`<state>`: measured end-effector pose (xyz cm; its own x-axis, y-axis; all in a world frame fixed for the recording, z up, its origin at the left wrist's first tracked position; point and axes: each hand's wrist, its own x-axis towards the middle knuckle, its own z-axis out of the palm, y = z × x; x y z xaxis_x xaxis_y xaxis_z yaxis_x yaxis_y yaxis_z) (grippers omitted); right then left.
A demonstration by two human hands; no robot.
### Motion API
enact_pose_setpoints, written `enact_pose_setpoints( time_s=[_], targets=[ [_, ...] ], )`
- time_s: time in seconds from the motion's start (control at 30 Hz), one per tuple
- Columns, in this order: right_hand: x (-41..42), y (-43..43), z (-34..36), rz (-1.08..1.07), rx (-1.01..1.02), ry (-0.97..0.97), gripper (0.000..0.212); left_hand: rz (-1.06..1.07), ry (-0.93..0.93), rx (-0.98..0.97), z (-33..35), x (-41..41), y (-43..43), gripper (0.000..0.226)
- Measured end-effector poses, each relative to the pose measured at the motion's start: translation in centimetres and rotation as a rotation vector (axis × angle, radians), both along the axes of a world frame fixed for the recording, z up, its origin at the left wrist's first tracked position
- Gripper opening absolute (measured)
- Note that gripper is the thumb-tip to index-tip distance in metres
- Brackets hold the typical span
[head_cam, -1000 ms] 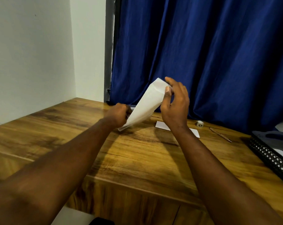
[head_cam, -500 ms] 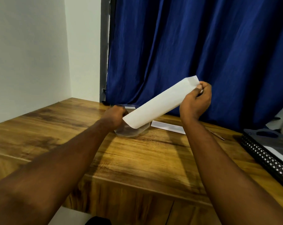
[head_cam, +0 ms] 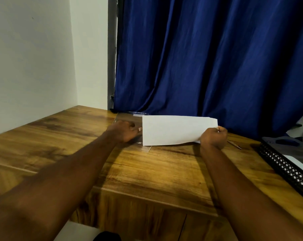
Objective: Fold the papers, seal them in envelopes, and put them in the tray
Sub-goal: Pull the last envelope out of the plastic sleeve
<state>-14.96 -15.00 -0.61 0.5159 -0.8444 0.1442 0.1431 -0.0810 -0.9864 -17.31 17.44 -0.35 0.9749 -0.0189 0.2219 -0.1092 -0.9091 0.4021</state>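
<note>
Pinching the folded paper (head_cam: 178, 130) by its right end, the right hand (head_cam: 214, 137) holds it over the far table (head_cam: 164, 173); the left hand (head_cam: 124, 131) grips the clear envelope (head_cam: 128, 119); its mouth should stay open, paper level.

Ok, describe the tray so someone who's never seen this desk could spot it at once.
Take the wooden desk in front of the blue curtain and follow it to its right edge, beyond the right hand. The tray sits there, partly cropped: the desk's only black thing, with a perforated mesh wall and a white sheet inside.
</note>
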Motion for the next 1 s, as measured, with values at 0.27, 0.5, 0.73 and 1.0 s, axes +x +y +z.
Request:
enact_pose_setpoints(
  time_s=[0.27,0.5,0.73,1.0],
  targets=[
    [1.0,-1.5,-1.0,0.078,-0.064,0.072,0.022,0.253,-0.005,0.221,-0.1,0.8,-0.5,0.058],
    [2.3,-2.4,-0.9,0.151,-0.112,0.134,0.026,0.329,0.111,0.141,-1.4,1.1,0.3,0.083],
    [3.1,-2.9,-1.6,0.163,-0.121,0.196,0.025,0.385,0.317,0.236,-1.1,1.9,-0.7,0.091],
    [3.6,-2.6,-1.1,0.178,-0.121,0.177,0.006,0.127,0.068,0.174,-1.4,4.1,-3.4,0.031]
  ],
)
